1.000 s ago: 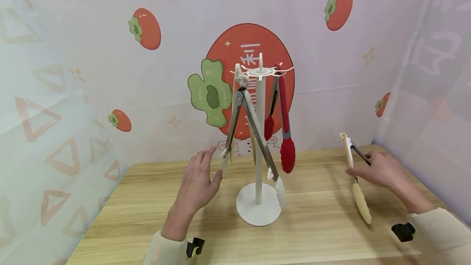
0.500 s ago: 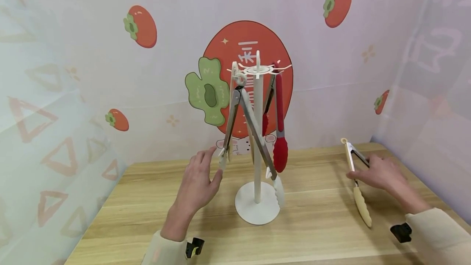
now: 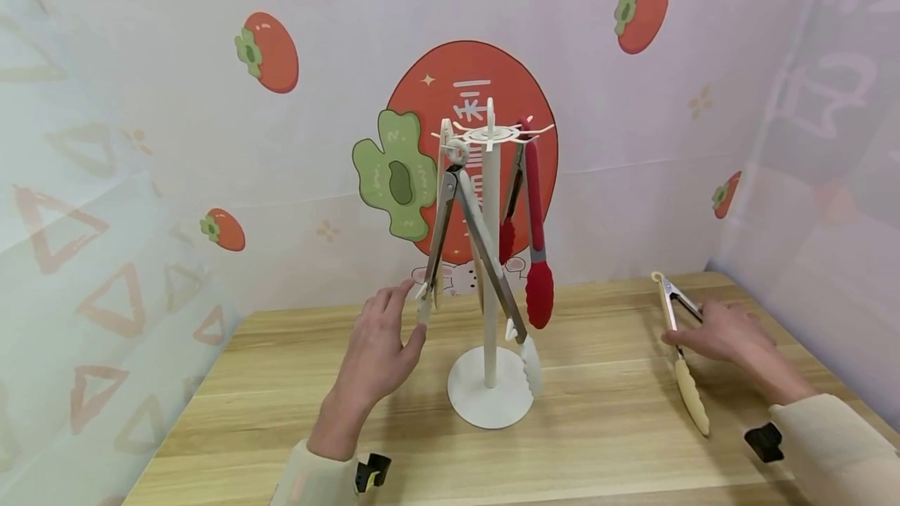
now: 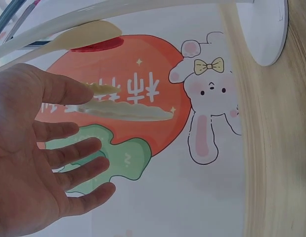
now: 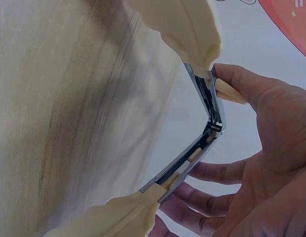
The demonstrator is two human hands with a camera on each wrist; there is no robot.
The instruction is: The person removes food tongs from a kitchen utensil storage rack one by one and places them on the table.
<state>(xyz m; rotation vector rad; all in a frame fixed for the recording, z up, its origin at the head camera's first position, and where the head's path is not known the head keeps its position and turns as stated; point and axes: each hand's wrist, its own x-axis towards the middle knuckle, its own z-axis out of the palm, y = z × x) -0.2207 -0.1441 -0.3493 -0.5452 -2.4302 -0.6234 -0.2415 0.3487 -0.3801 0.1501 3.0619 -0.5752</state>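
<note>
My right hand grips a pair of cream-tipped tongs, thumb on one arm and fingers around the other. In the right wrist view the tongs are spread wide, with the wooden tabletop behind. My left hand is held with relaxed, spread fingers left of a white rack, its thumb right by one tip of the white-tipped tongs hanging there. From the left wrist, the left hand has a bare palm, and a white tip shows beyond the thumb.
Red tongs hang on the rack's right side. Another cream-coloured pair hangs partly hidden behind the white-tipped ones. The wooden table meets a patterned cloth backdrop at the rear and sides.
The tongs in my right hand have come slightly lower, towards me. The red tongs have swung a little on the rack. My left hand has stayed almost still.
</note>
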